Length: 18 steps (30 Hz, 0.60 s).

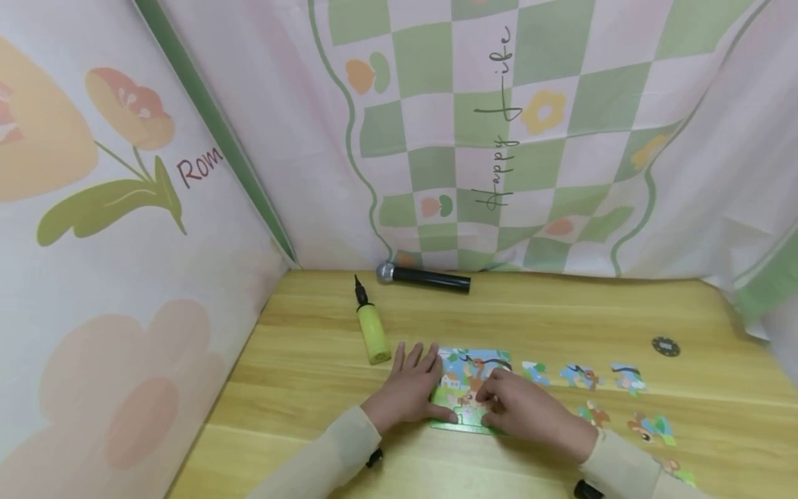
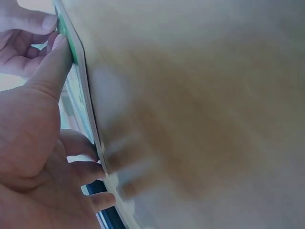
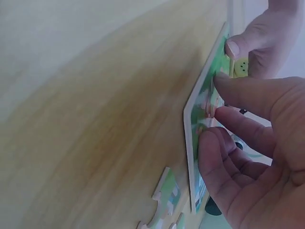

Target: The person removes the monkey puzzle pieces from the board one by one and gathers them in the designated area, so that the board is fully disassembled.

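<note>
In the head view a jigsaw puzzle board [image 1: 453,398] with a cartoon animal scene lies on the wooden table, partly filled with pieces. My left hand [image 1: 408,388] rests at its left edge, fingers spread and fairly straight, thumb along the lower left corner. With curled fingers, my right hand [image 1: 530,409] pinches a puzzle piece [image 3: 210,110] low on the board's right part; the hand hides most of that piece. The right wrist view shows thumb and fingertips down at the board's surface. In the left wrist view the left thumb [image 2: 55,67] touches the board's edge.
Loose puzzle pieces [image 1: 581,376] lie in rows to the right. Beyond the board are a yellow-green hand pump [image 1: 373,333] and a black microphone [image 1: 430,278]. A dark round chip [image 1: 666,346] lies far right. Printed curtains [image 1: 424,118] border the table's back and left.
</note>
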Available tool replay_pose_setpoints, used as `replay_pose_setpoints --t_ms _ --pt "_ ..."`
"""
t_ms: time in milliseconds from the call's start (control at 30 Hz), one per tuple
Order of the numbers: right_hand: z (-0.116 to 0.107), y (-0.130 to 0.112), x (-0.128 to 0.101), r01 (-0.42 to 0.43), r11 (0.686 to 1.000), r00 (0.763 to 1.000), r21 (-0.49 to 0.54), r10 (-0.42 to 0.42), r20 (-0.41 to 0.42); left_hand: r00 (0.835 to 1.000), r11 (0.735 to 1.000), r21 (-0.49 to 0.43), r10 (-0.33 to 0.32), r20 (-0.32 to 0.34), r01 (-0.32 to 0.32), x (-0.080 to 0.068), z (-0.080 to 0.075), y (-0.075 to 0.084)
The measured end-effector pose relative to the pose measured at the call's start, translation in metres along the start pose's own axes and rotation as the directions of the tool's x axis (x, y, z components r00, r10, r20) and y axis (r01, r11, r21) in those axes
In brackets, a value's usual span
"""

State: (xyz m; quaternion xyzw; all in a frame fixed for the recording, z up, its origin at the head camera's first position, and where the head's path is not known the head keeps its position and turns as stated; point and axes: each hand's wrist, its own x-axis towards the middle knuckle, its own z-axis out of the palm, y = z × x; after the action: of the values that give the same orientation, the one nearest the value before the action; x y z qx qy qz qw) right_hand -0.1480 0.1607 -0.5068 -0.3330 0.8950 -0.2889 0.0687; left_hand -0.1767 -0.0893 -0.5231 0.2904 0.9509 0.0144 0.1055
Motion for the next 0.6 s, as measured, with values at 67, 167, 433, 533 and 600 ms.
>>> replay_pose_setpoints --t_ms 67,167,433,533,600 --pt "0.001 0.0 -0.001 -0.001 1.0 1.0 -0.004 0.001 -0.005 1.0 1.0 0.004 0.003 -0.001 -0.003 0.0 -0.001 0.0" --pt "0.004 0.0 -0.001 0.004 1.0 1.0 -0.004 -0.004 -0.014 1.0 1.0 -0.006 0.014 -0.002 -0.014 -0.001 -0.002 -0.001" --pt "0.005 -0.002 -0.001 -0.002 1.0 1.0 -0.003 0.002 -0.02 0.999 0.991 -0.135 0.005 0.041 0.0 0.0 -0.007 -0.006" --pt "0.004 -0.002 -0.001 0.002 1.0 1.0 -0.009 -0.002 -0.023 0.998 0.99 -0.14 0.002 0.057 0.006 0.001 -0.01 -0.006" --pt "0.004 -0.002 0.0 0.006 1.0 1.0 -0.009 -0.006 -0.026 0.998 0.992 -0.13 -0.001 0.061 0.009 0.001 -0.012 -0.005"
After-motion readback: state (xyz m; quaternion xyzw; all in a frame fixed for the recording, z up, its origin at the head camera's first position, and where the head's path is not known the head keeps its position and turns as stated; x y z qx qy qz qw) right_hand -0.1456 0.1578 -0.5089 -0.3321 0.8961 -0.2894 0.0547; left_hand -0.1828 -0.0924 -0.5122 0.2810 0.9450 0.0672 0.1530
